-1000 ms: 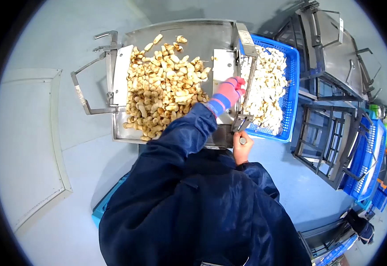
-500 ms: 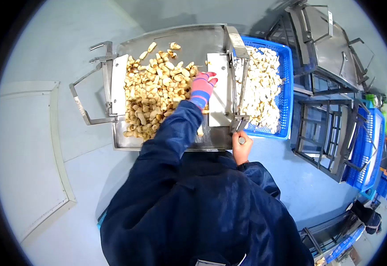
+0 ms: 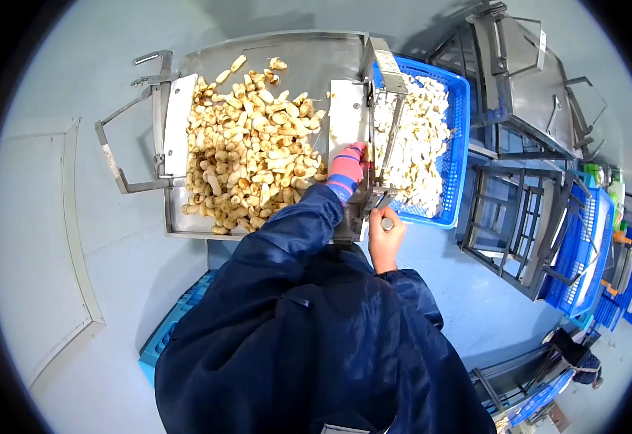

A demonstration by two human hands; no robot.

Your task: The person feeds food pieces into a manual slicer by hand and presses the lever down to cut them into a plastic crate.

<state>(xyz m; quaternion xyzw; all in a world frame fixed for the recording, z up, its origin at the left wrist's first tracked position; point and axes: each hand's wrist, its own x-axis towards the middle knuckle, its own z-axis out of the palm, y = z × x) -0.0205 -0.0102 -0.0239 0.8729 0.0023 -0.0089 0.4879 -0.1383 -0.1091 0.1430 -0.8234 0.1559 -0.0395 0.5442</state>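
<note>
My left hand point(image 3: 348, 165), in a pink and blue striped glove, is at the white board point(image 3: 345, 119) beside the metal blade frame point(image 3: 394, 134), its fingers closed together at the blade side; what they hold is hidden. Bare, my right hand point(image 3: 386, 240) wraps round the metal handle point(image 3: 387, 224) at the near end of that frame. Many brownish mushroom-like pieces point(image 3: 251, 148) are heaped on the steel tray point(image 3: 301, 54) to the left. Pale sliced pieces point(image 3: 421, 137) fill the blue basket point(image 3: 463, 145) to the right of the blade.
On the tray's left side is another white board point(image 3: 180, 126) with a metal frame point(image 3: 106, 148). Steel racks point(image 3: 547, 94) and blue crates point(image 3: 583, 253) stand at the right. A turquoise crate point(image 3: 158, 343) is on the floor at lower left.
My left hand went from the board to the edge of the heap, then back right to the board near the blade. My right hand stays on the handle. The whole view shifted slightly.
</note>
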